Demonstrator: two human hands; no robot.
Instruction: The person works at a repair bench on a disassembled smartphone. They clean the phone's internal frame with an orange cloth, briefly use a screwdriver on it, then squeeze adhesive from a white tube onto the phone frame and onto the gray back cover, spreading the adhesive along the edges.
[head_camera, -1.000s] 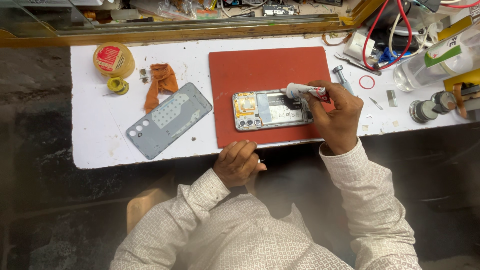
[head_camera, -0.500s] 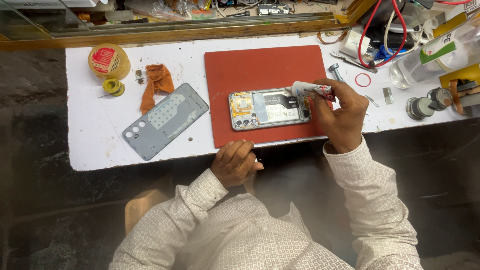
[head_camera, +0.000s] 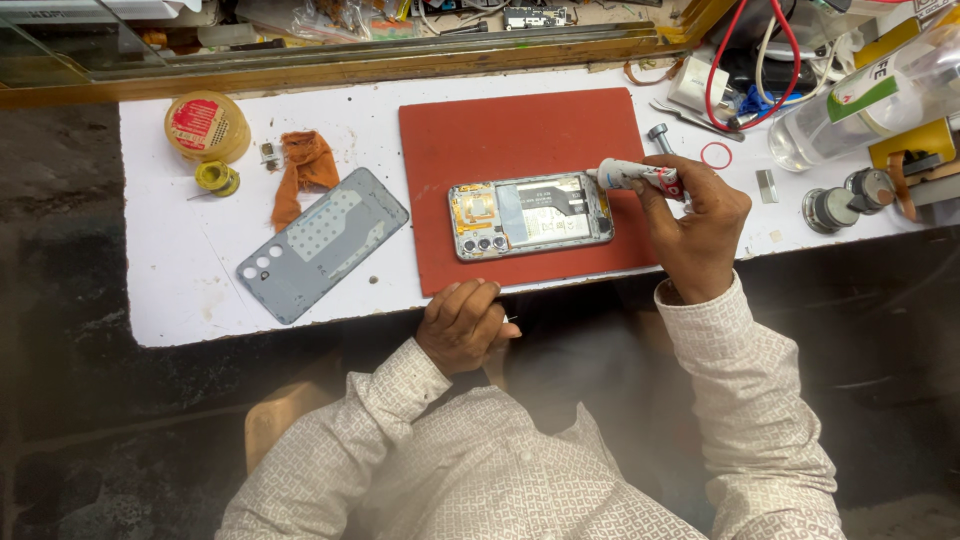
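An opened phone (head_camera: 530, 216) lies face down on a red mat (head_camera: 520, 130), its inner parts showing. My right hand (head_camera: 700, 225) grips a small white and red tube (head_camera: 636, 176) with the nozzle at the phone's right top edge. My left hand (head_camera: 462, 324) rests at the table's front edge below the mat, fingers curled, with a thin needle-like tip sticking out beside it. The phone's grey back cover (head_camera: 322, 243) lies inner side up to the left of the mat.
An orange cloth (head_camera: 305, 165), a yellow tape roll (head_camera: 207, 127) and a small solder spool (head_camera: 216, 179) sit at the left of the white table (head_camera: 180, 290). A clear bottle (head_camera: 870, 100), cables, a red rubber ring (head_camera: 716, 155) and small round tins (head_camera: 850, 200) crowd the right.
The view has shifted slightly. My right hand has kept the tube at the phone's right end; my left hand stays at the table edge.
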